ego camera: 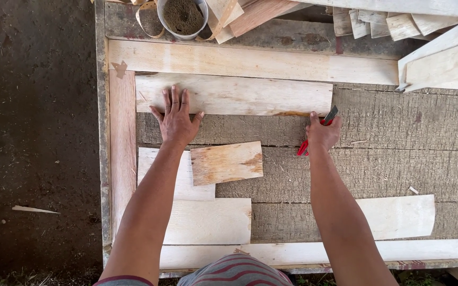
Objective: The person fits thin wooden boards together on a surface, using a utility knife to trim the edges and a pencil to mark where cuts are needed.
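Pressing left hand [176, 119] on pale board [239, 95]; right hand [322, 132] gripping red pencil [318, 130].
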